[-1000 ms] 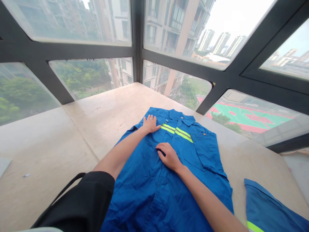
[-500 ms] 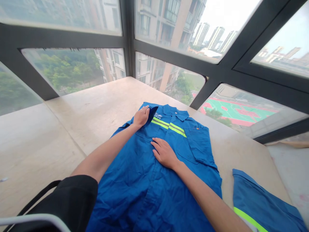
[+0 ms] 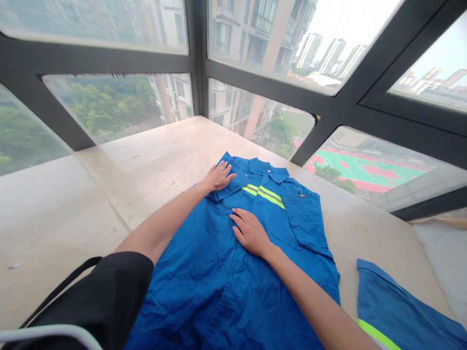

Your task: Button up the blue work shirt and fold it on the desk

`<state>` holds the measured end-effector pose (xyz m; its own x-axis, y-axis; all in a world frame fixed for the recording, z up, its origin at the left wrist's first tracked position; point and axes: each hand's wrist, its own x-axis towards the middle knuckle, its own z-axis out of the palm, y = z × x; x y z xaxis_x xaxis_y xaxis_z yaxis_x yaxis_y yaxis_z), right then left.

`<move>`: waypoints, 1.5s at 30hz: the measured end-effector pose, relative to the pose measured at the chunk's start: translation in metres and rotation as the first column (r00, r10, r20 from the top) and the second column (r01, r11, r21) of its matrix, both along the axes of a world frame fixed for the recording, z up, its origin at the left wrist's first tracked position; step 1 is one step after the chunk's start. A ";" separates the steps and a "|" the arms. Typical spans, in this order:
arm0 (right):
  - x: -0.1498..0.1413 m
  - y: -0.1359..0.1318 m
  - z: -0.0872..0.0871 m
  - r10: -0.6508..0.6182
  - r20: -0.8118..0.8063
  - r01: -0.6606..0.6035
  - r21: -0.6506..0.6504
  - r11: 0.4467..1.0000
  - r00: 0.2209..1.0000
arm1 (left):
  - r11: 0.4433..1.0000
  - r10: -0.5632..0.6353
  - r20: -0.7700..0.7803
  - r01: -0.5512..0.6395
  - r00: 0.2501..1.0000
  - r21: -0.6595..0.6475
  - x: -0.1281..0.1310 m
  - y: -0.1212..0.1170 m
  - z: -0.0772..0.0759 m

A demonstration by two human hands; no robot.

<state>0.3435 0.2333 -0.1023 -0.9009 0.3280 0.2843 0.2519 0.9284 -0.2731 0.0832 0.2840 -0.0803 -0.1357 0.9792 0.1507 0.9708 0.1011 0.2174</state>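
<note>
A blue work shirt [image 3: 204,272] lies spread on the stone sill, its collar [image 3: 269,169] pointing away from me. Yellow-green reflective stripes [image 3: 270,196] cross its chest. My left hand [image 3: 219,176] rests flat, fingers spread, on the left sleeve [image 3: 228,189], which is folded inward over the chest and covers part of the stripes. My right hand [image 3: 250,232] lies open on the shirt's middle, near the front closure. On the right side, the other sleeve [image 3: 304,214] is folded in over the chest too.
Another blue garment [image 3: 404,306] with a yellow-green stripe lies at the lower right. Dark window frames [image 3: 321,109] rise behind the pale stone sill [image 3: 156,150]. A white cable-like strip [image 3: 54,331] crosses the lower left corner. A small scrap [image 3: 13,266] lies at the left.
The left sleeve's edge has come down flat over the chest, hiding the printed mark and part of the stripes. My left hand has opened from gripping it. My right hand stays in place.
</note>
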 end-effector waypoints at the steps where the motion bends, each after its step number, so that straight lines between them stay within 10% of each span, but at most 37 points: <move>1: 0.000 0.000 0.000 -0.001 -0.004 0.001 0.001 1.000 1.000 | 1.000 0.009 0.006 -0.009 1.000 -0.019 -0.005 0.003 0.001; 9: 0.000 -0.001 -0.001 0.007 -0.019 -0.006 0.022 1.000 1.000 | 0.981 0.171 0.047 -0.175 0.984 0.086 -0.031 0.045 0.011; 13: 0.000 -0.002 0.001 0.002 -0.026 -0.002 0.005 1.000 1.000 | 0.997 -0.005 -0.048 0.001 0.999 -0.075 -0.033 0.062 0.015; 32: 0.000 -0.001 0.003 0.020 -0.020 -0.020 -0.026 0.999 1.000 | 0.969 0.134 -0.159 -0.164 0.978 -0.188 -0.045 0.065 -0.003; 38: 0.000 0.001 0.002 0.020 -0.024 -0.021 -0.027 0.999 0.999 | 0.976 0.104 -0.106 -0.122 0.989 -0.180 -0.023 0.029 -0.005; 45: 0.000 0.002 0.000 0.014 -0.035 -0.016 -0.044 0.999 0.999 | 0.984 -0.018 -0.148 -0.009 0.989 -0.179 -0.039 -0.085 -0.014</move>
